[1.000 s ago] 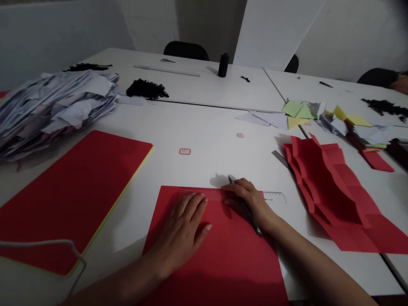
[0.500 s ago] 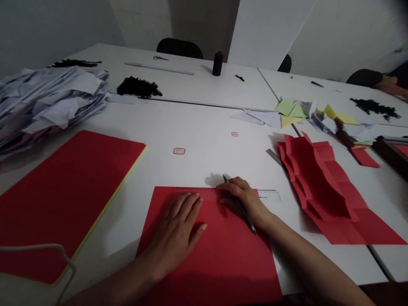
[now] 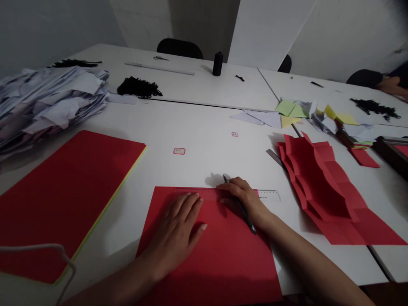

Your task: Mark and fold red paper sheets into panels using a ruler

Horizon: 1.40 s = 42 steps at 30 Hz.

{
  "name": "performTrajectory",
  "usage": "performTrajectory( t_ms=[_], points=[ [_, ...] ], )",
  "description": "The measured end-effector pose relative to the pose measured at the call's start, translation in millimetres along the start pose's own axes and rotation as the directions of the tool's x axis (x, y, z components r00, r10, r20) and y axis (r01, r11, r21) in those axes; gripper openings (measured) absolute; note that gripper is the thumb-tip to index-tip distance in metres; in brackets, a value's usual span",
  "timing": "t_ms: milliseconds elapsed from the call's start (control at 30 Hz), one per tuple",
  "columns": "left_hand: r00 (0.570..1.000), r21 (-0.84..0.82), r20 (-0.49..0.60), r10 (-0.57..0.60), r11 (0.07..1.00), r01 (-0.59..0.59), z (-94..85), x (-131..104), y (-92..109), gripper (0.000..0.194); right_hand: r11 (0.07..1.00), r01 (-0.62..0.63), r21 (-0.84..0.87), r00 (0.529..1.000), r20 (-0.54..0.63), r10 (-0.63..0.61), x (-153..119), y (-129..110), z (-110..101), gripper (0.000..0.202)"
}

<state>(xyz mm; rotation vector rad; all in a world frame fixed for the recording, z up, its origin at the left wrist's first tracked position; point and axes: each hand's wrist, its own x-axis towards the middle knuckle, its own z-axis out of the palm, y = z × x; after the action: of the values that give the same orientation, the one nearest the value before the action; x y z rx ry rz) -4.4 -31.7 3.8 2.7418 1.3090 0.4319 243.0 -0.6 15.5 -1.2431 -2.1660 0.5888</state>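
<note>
My left hand lies flat, fingers slightly spread, on a red sheet, its fingertips over a clear ruler laid along the sheet's far edge. In my right hand I hold a dark pen between thumb and fingers, its tip just past that edge. The ruler's right end sticks out beyond the sheet onto the white table. To my left lies a stack of red paper, with a heap of white papers beyond it; to my right stands folded red paper.
</note>
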Motion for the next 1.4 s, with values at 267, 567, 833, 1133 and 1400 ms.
performTrajectory(
  t_ms=[267,567,833,1133,1400],
  points=[
    [1.000,0.030,-0.014,0.015,0.999,-0.014,0.5,1.5,-0.1,0.052,1.000,0.001,-0.013,1.000,-0.005,-0.001,0.9,-0.8,0.6,0.023],
    [1.000,0.014,-0.008,-0.010,1.000,0.010,3.9,-2.7,0.9,0.051,0.951,-0.144,0.274,0.982,-0.078,0.171,5.4,-1.2,-15.3,0.024],
    [1.000,-0.033,-0.008,-0.027,0.999,0.027,4.4,-3.8,3.7,0.049,0.848,-0.155,0.506,0.988,0.094,0.125,77.5,-41.7,16.8,0.016],
    [0.998,-0.077,0.012,-0.061,0.995,0.062,5.8,-6.1,5.7,0.050,0.826,-0.128,0.549,0.990,0.115,0.077,118.4,-38.5,77.5,0.028],
    [0.998,-0.087,0.013,-0.062,0.994,0.063,5.2,-5.7,6.0,0.049,0.865,-0.089,0.495,0.994,0.092,0.050,116.1,-34.5,80.1,0.030]
  ],
)
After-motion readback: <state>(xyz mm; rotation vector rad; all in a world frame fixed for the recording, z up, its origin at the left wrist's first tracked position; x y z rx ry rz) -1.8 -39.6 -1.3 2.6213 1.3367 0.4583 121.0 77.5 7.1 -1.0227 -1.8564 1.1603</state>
